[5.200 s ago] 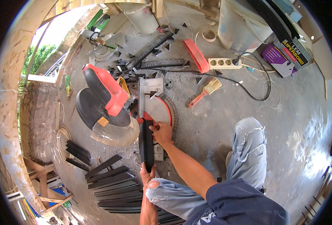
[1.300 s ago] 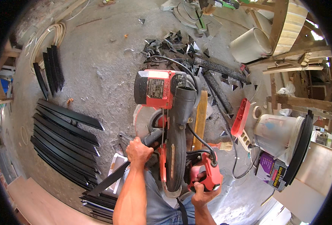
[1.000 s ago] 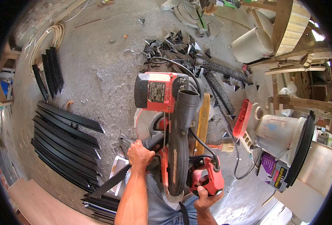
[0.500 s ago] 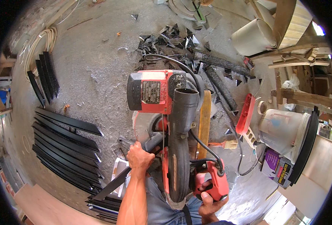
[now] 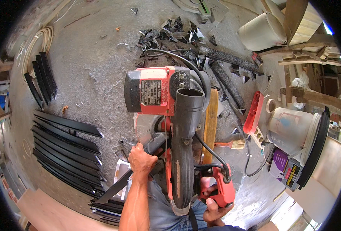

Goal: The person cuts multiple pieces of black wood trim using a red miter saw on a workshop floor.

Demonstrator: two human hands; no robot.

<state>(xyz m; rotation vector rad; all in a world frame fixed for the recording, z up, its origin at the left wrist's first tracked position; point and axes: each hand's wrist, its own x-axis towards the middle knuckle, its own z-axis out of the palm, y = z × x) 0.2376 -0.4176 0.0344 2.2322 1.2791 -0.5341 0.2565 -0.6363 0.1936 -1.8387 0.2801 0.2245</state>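
Note:
A red and black miter saw (image 5: 149, 92) stands in front of me, its black dust outlet pointing up. My right hand (image 5: 213, 211) is closed round the saw's red D-shaped handle (image 5: 225, 188), fingers through the opening. To the left of the blade guard (image 5: 183, 173), my left hand (image 5: 141, 158) is closed with its knuckles up, beside the saw's dark grey fence. A long black strip (image 5: 115, 188) runs slantwise from lower left up under this hand, which grips it. The strip's far end and the blade's contact with it are hidden by the hand and saw.
Several black strips (image 5: 66, 150) lie at left, others (image 5: 45, 77) beside a coiled hose (image 5: 43, 38). Black offcuts (image 5: 174, 32) litter the floor beyond the saw. At right are a red tray (image 5: 254, 112), a brush (image 5: 236, 144), a power strip (image 5: 257, 135), cables and a bucket (image 5: 290, 129).
The view has shifted slightly, so the saw and surroundings sit a little differently in the picture. Both hands keep their grips, and the saw head shows no clear movement.

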